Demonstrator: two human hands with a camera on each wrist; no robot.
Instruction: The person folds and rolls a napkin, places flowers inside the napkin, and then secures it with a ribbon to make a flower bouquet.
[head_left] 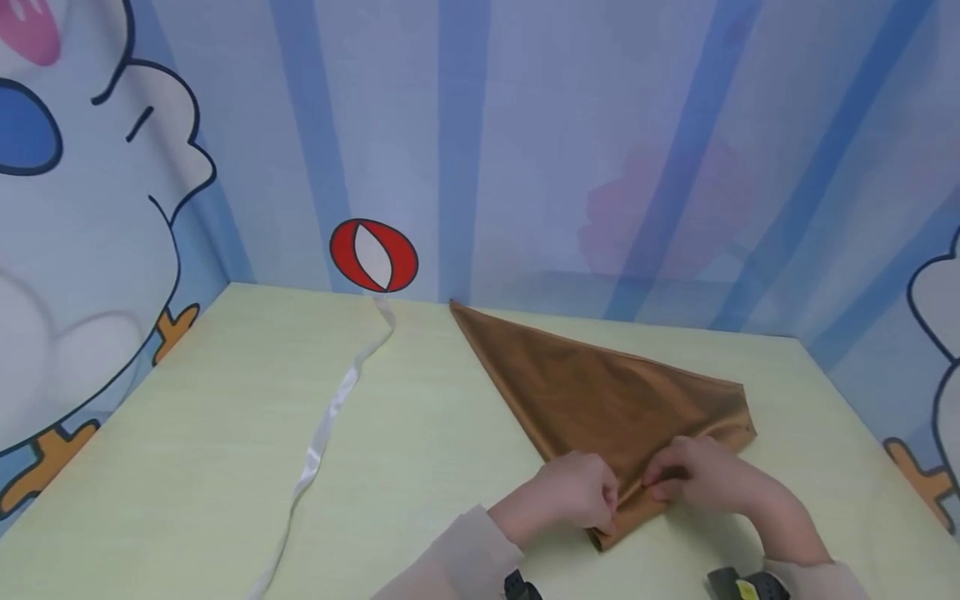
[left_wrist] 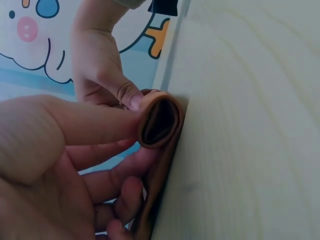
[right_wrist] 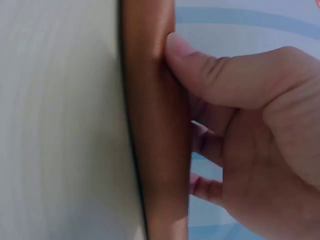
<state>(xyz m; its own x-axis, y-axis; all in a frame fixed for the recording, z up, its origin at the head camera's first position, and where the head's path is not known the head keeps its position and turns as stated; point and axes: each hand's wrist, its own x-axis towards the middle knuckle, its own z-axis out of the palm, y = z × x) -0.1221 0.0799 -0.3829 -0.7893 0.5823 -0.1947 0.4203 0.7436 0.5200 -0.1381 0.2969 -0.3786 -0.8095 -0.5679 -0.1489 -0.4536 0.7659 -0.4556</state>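
A shiny brown cloth [head_left: 592, 392] lies on the table, its far corner pointing to the back left and its near edge rolled over. My left hand [head_left: 576, 492] pinches the left end of that roll. In the left wrist view the rolled end [left_wrist: 161, 120] shows as a hollow tube between thumb and fingers. My right hand [head_left: 701, 475] grips the roll a little farther right. In the right wrist view the right thumb [right_wrist: 200, 67] presses on the folded brown band [right_wrist: 157, 130], with the other fingers partly hidden behind it.
A white ribbon [head_left: 330, 417] runs down the left part of the pale table [head_left: 187, 433]. Behind the table hangs a blue striped backdrop [head_left: 525, 150] with a red and white ball picture [head_left: 373, 255]. Cartoon figures [head_left: 82, 250] are printed at the sides.
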